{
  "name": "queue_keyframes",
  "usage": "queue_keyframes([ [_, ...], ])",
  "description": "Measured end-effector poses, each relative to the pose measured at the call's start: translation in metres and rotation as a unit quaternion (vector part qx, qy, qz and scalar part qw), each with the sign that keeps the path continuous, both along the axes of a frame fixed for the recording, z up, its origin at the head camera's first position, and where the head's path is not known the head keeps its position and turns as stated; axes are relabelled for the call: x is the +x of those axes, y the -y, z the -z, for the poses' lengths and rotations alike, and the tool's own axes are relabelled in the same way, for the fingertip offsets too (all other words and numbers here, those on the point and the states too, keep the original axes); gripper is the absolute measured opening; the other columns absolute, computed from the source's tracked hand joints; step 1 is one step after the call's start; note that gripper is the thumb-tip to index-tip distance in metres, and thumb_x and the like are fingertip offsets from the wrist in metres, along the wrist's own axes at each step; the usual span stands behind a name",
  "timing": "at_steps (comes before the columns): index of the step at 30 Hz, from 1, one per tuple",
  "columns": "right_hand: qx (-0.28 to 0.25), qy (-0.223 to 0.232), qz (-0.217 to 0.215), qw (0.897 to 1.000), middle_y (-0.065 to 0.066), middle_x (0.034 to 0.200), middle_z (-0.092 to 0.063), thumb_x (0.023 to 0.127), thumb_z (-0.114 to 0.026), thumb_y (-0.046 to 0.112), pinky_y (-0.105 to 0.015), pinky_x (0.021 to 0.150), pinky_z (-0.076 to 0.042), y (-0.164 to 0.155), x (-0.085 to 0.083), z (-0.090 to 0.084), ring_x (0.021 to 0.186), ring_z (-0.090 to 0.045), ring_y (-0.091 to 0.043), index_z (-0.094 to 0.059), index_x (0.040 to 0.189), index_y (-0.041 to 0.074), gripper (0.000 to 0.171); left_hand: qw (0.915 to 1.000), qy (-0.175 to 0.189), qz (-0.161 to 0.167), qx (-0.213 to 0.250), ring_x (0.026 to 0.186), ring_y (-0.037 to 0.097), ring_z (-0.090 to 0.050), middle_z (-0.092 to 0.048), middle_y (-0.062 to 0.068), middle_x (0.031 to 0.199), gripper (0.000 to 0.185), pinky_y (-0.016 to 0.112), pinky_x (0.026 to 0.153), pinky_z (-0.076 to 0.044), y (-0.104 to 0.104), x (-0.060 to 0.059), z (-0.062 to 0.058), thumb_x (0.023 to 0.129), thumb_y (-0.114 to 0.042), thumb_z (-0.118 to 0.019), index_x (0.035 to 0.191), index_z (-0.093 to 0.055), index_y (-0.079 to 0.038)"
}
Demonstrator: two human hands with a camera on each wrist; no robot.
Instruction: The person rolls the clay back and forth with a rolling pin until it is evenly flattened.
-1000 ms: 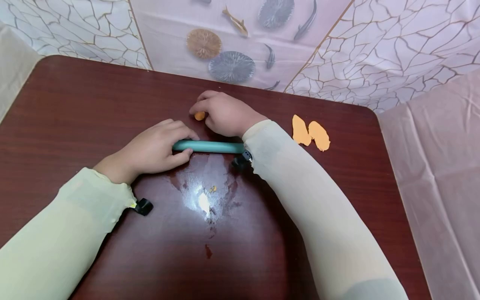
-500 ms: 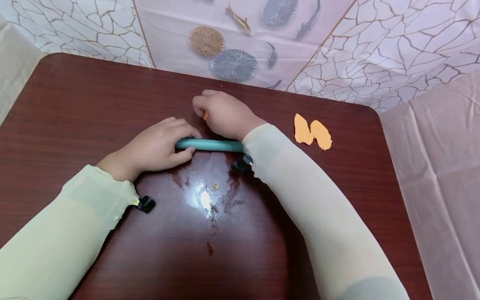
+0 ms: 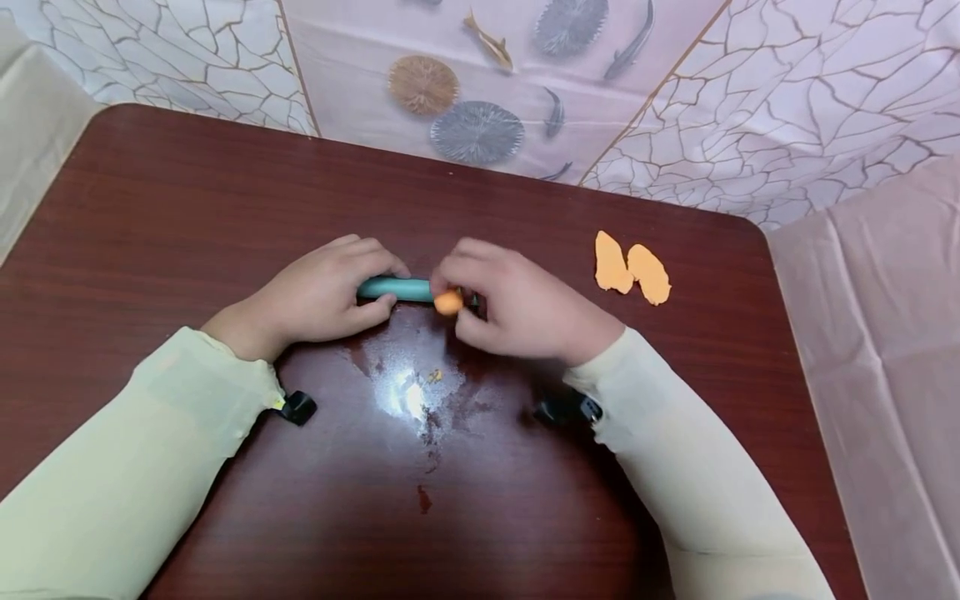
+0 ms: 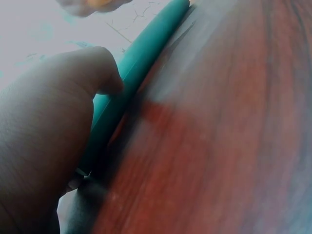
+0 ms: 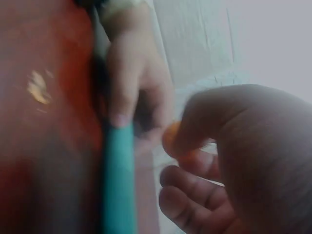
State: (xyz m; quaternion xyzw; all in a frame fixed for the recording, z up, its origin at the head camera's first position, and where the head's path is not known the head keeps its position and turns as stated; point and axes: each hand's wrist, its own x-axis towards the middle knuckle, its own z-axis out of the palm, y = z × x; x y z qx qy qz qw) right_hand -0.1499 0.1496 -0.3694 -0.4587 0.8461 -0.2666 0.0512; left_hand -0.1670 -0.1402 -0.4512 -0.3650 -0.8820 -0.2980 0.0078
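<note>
A teal rolling pin (image 3: 396, 289) lies on the dark red table (image 3: 150, 217). My left hand (image 3: 322, 292) grips its left end, thumb and fingers curled round it; the left wrist view shows the teal rolling pin (image 4: 136, 73) under my thumb. My right hand (image 3: 517, 304) pinches a small orange lump of dough (image 3: 448, 302) right in front of the pin's middle. The right wrist view shows the orange lump of dough (image 5: 171, 139) between thumb and fingers, beside the teal pin (image 5: 118, 180).
Two flat orange dough pieces (image 3: 630, 271) lie to the right near the table's far edge. Orange crumbs (image 3: 433, 377) and smears sit on the glossy patch in front of the pin. A patterned cloth (image 3: 480, 100) hangs behind the table.
My right hand picked the orange lump up from beyond the pin and drew it back toward me, over the pin. The left hand stayed on the pin.
</note>
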Motion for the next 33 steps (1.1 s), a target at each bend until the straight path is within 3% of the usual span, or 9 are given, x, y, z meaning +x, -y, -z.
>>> queue_keyframes([
  [5, 0.032, 0.035, -0.031, 0.998, 0.007, 0.106, -0.065, 0.1, -0.074, 0.011, -0.026, 0.081, -0.052, -0.007, 0.026, 0.017, 0.093, -0.06, -0.012, -0.074, 0.115, 0.02, 0.017, 1.0, 0.003, -0.001, -0.006, 0.105, 0.023, -0.061, -0.074, -0.002, 0.116, 0.025, 0.044, 0.099, -0.049, -0.002, -0.001, -0.002, 0.102, -0.025, -0.075, 0.126, -0.077, -0.016],
  [9, 0.04, 0.048, -0.044, 0.997, 0.008, 0.105, -0.067, 0.1, -0.076, 0.01, -0.024, 0.081, -0.052, -0.008, 0.037, 0.03, 0.092, -0.062, -0.011, -0.074, 0.114, 0.018, 0.016, 1.0, 0.0, -0.002, -0.005, 0.105, 0.023, -0.061, -0.074, -0.002, 0.116, 0.026, 0.043, 0.099, -0.049, -0.003, -0.002, -0.001, 0.101, -0.026, -0.076, 0.125, -0.077, -0.016],
  [14, 0.029, 0.049, -0.045, 0.997, 0.007, 0.101, -0.067, 0.101, -0.077, 0.01, -0.022, 0.079, -0.053, -0.009, 0.04, 0.043, 0.089, -0.062, -0.009, -0.074, 0.11, 0.018, 0.012, 1.0, -0.005, 0.0, -0.002, 0.104, 0.023, -0.061, -0.074, -0.002, 0.115, 0.026, 0.043, 0.099, -0.049, -0.003, -0.002, -0.001, 0.101, -0.026, -0.077, 0.125, -0.077, -0.017],
  [20, 0.042, 0.03, -0.051, 0.997, 0.003, 0.095, -0.061, 0.102, -0.076, 0.01, -0.023, 0.078, -0.049, -0.01, 0.043, 0.043, 0.087, -0.056, -0.008, -0.068, 0.096, 0.019, 0.014, 1.0, -0.003, 0.001, -0.004, 0.106, 0.022, -0.062, -0.075, -0.003, 0.117, 0.026, 0.043, 0.099, -0.049, -0.003, -0.002, 0.0, 0.101, -0.026, -0.076, 0.125, -0.077, -0.017],
  [27, 0.067, 0.006, -0.064, 0.996, 0.003, 0.1, -0.061, 0.1, -0.076, 0.008, -0.023, 0.083, -0.05, -0.007, 0.046, 0.045, 0.093, -0.055, -0.007, -0.07, 0.098, 0.019, 0.013, 1.0, -0.002, -0.001, -0.007, 0.105, 0.022, -0.062, -0.075, -0.003, 0.117, 0.026, 0.043, 0.097, -0.05, -0.002, -0.002, 0.001, 0.101, -0.026, -0.076, 0.126, -0.077, -0.017],
  [33, 0.056, -0.009, -0.068, 0.996, 0.004, 0.098, -0.062, 0.104, -0.081, 0.023, -0.023, 0.083, -0.05, -0.005, 0.048, 0.048, 0.09, -0.054, -0.006, -0.071, 0.098, 0.02, 0.012, 1.0, 0.001, -0.004, -0.008, 0.104, 0.022, -0.061, -0.075, -0.004, 0.116, 0.026, 0.042, 0.096, -0.049, -0.001, -0.002, 0.001, 0.101, -0.026, -0.076, 0.126, -0.077, -0.018],
])
